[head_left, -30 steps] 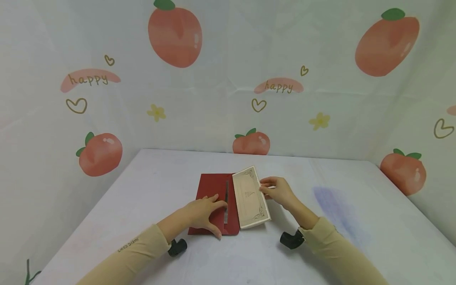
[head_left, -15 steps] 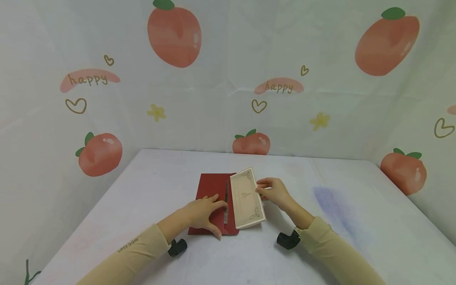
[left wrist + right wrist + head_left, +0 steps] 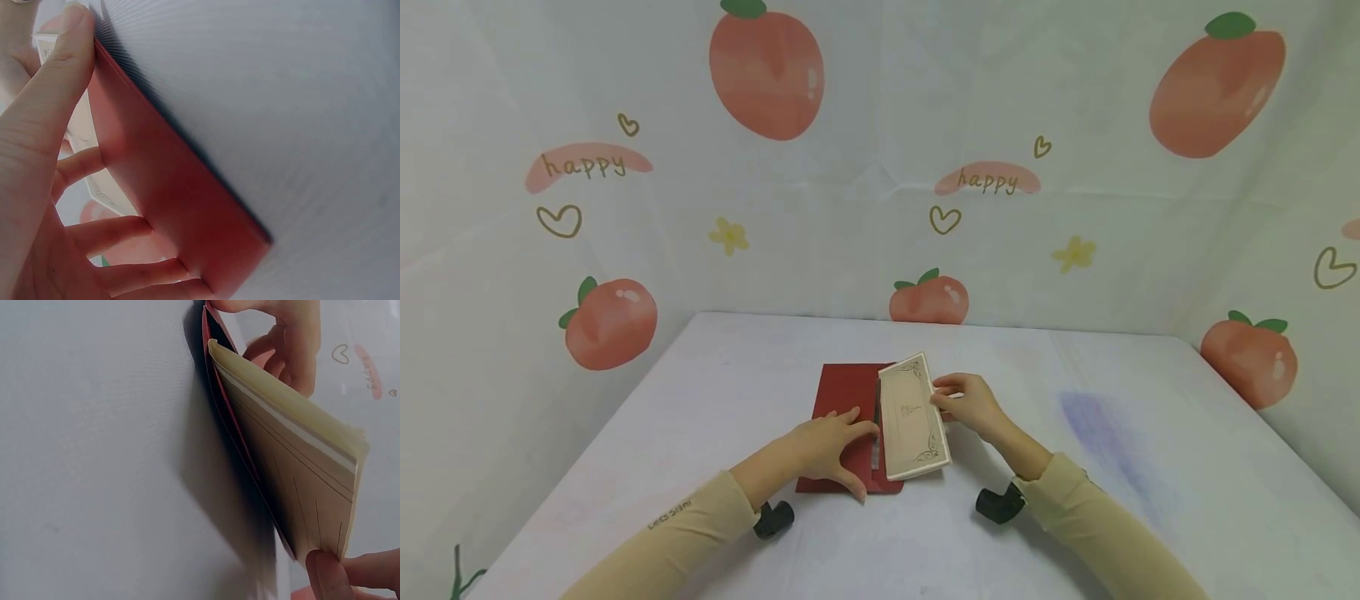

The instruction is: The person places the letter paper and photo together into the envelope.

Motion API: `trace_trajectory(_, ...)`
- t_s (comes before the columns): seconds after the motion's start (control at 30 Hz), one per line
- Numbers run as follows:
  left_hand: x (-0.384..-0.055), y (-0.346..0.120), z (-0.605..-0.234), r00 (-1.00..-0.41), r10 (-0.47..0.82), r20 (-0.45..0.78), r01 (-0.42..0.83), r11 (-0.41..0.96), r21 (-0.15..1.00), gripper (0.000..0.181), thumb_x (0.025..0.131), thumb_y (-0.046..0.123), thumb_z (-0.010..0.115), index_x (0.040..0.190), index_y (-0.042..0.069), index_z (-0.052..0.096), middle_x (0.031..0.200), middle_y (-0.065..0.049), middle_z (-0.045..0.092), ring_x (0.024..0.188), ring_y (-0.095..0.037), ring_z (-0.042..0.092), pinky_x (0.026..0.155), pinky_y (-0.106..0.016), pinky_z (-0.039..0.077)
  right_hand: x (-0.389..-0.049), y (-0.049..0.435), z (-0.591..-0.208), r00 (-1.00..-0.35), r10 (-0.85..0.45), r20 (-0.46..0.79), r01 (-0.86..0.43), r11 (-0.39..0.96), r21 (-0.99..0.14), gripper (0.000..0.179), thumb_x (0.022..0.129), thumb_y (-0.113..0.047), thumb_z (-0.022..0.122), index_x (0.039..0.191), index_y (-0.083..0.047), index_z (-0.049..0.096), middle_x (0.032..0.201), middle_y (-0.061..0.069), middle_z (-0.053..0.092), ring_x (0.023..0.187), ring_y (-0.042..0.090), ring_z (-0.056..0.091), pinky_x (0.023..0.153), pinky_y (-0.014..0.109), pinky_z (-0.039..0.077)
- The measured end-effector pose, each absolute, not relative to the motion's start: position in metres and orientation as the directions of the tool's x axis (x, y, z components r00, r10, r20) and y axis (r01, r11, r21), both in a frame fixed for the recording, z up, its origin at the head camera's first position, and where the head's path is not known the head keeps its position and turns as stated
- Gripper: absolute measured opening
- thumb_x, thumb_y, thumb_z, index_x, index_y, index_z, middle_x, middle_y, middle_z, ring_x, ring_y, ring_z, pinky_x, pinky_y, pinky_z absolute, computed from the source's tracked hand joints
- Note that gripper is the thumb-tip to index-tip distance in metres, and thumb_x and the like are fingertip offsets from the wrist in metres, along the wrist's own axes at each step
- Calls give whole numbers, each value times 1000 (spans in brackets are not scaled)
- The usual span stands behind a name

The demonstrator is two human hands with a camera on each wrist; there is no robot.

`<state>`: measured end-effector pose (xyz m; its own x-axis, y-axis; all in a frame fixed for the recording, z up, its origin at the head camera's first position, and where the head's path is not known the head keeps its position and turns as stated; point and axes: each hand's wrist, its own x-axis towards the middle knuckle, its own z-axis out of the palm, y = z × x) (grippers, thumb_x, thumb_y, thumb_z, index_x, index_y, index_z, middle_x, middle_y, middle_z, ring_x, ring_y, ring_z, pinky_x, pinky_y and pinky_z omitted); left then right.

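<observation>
On the white table lies a red envelope (image 3: 846,385) with a dark strip running down its right part. My left hand (image 3: 826,446) rests on it, fingers spread and pressing its top; in the left wrist view the thumb lies at the near edge of the red paper (image 3: 162,169). A cream card (image 3: 912,417) with ornate corner prints slants over the envelope's right side. My right hand (image 3: 972,404) pinches the card's right edge between thumb and fingers. From the right wrist, the card (image 3: 300,456) looks folded, its left edge down at the envelope's opening and its right side raised.
White table cloth (image 3: 1097,533) surrounds the envelope, with a faint purple smudge (image 3: 1105,433) on the right. Behind stands a white backdrop (image 3: 865,125) printed with peaches. Black wrist cameras sit under the left (image 3: 773,520) and right (image 3: 1000,504) forearms.
My right hand has moved the card steadily to the left, so it now covers more of the red envelope and overlaps the dark strip. The left hand has stayed in place.
</observation>
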<state>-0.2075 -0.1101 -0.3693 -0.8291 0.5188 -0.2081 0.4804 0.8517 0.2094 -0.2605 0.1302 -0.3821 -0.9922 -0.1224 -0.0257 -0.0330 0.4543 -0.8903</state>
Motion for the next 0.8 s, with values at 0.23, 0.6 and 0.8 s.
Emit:
trace_trajectory(0.23, -211, -109, -373, -835, 512, -202, 472, 855, 216, 84, 61, 62, 76, 132, 28, 45, 147, -17, 37, 128, -51, 40, 98, -57, 42, -262, 127, -385, -992, -126, -24, -34, 443, -896, 31, 85, 0, 61, 114, 10, 58, 97, 20, 64, 69, 11, 65, 66, 30, 58)
trace_trajectory(0.6, -210, -109, -375, -837, 511, -197, 472, 855, 215, 85, 61, 61, 76, 132, 26, 46, 147, -17, 38, 128, -51, 41, 99, -58, 41, -261, 122, -389, -990, -143, -18, -44, 417, -908, 31, 84, 3, 61, 113, 11, 57, 95, 21, 65, 69, 12, 65, 64, 29, 58)
trace_trajectory(0.8, -209, -109, -376, -839, 506, -199, 467, 858, 213, 85, 61, 61, 77, 132, 26, 46, 147, -17, 38, 128, -50, 41, 99, -58, 41, -257, 119, -389, -989, -149, -8, -53, 400, -915, 31, 82, 4, 60, 112, 13, 56, 93, 22, 64, 68, 12, 65, 62, 30, 58)
